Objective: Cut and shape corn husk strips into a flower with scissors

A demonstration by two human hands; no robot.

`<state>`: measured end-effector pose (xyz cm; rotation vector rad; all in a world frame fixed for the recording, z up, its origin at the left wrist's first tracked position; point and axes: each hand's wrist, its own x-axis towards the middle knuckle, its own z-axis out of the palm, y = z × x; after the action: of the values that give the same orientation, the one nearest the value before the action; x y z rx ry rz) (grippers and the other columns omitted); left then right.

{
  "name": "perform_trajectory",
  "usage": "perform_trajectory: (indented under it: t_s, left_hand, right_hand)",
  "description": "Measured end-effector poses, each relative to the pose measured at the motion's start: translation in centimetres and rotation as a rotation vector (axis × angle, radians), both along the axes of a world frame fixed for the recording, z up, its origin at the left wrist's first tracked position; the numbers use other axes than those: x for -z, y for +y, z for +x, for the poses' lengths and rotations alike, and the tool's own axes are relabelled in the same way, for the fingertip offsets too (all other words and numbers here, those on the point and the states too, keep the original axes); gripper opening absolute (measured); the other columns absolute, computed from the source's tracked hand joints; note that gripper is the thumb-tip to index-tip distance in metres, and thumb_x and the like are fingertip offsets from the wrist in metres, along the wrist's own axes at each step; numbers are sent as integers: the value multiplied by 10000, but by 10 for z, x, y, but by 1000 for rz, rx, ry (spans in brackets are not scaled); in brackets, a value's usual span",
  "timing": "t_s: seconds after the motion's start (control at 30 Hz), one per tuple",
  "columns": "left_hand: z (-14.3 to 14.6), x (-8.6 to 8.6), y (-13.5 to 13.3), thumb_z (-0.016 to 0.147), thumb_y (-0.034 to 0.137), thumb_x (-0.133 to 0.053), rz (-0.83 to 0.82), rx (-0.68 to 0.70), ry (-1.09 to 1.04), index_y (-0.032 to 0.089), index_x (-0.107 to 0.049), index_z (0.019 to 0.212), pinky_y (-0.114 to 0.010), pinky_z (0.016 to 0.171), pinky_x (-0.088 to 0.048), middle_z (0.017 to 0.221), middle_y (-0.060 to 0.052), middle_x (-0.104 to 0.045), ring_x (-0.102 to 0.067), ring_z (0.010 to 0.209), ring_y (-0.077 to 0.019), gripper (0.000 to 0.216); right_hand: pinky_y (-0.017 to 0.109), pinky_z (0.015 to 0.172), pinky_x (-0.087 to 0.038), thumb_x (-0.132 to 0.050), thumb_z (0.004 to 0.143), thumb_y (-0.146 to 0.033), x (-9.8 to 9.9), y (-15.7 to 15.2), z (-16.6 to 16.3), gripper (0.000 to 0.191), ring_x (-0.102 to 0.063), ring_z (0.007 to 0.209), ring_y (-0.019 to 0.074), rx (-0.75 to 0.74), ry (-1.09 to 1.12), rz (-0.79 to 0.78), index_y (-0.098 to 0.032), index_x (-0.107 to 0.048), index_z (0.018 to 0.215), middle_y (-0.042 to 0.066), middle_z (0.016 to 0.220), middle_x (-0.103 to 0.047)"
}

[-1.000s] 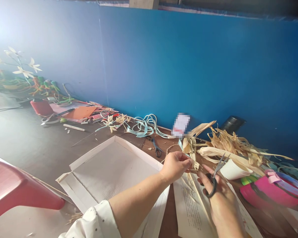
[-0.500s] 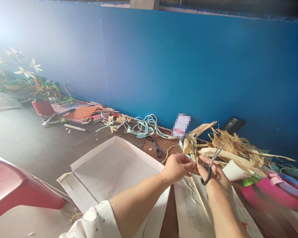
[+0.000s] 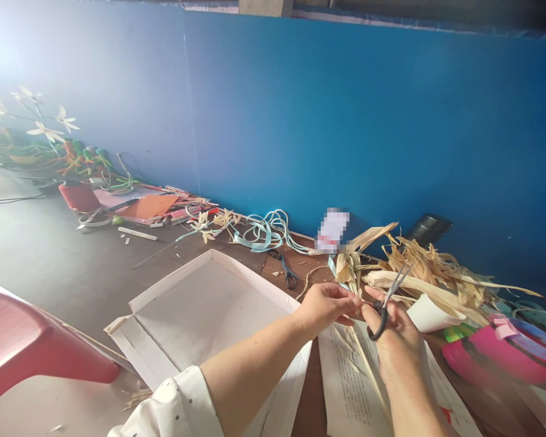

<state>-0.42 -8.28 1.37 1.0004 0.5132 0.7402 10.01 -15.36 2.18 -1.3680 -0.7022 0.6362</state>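
Note:
My right hand (image 3: 394, 340) is closed round black-handled scissors (image 3: 382, 318), their parted blades pointing up and away to the right. Close beside it, my left hand (image 3: 330, 309) pinches with thumb and fingers, its tips meeting those of the right hand. A small pale piece, seemingly a strip of dried corn husk, is between the fingertips and mostly hidden. Beneath the hands, thin dried strips (image 3: 366, 358) lie across a printed sheet (image 3: 346, 388). Just beyond the fingers is a bunch of dried husk (image 3: 348, 270).
A shallow white box lid (image 3: 186, 309) lies left of the hands. Behind it are a second pair of scissors (image 3: 287, 270) and pale blue cord (image 3: 273, 227). To the right are piled husks (image 3: 418, 261), a white cup (image 3: 434, 314) on its side and a pink basket (image 3: 486, 358).
My left fingertips have shifted slightly and now cover more of the pale piece. The right hand and scissors have barely moved.

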Motion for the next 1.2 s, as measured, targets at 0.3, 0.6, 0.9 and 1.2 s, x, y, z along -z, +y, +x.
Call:
perform_trajectory:
  t_s: [0.3,0.6,0.9,1.2]
  left_hand:
    - [1,2,2,465,486,-831,-80,-6,-46,78,-641,710,-259,623,-498,637,-22,-569,-535,601,-87,513]
    - [1,4,3,440,487,-839,-142,23,-58,74,-658,743,-276,656,-498,684,-42,-593,-561,638,-105,544]
    - [-2,2,2,470,456,-839,-82,55,-54,94,-645,749,-277,660,-500,683,-25,-576,-543,639,-96,496]
    - [0,6,4,468,426,-844,-114,50,-71,92,-630,726,-269,656,-490,673,-20,-566,-539,636,-94,473]
  right_hand:
    - [197,526,-413,-812,602,-299,0,-1,-1,560,-557,635,105,-1,19,14,-215,-653,1133,-19,761,-653]
    - [227,477,-351,-824,565,-332,-5,-2,-4,567,-475,543,96,35,30,25,-195,-666,1092,-33,681,-600]
    - [231,477,-350,-790,603,-367,-1,-4,-2,559,-485,547,109,39,-22,-12,-206,-653,1121,-23,716,-630]
    - [210,479,-348,-819,565,-306,-1,-5,-4,544,-474,559,95,48,18,-19,-225,-674,1084,-42,702,-614]
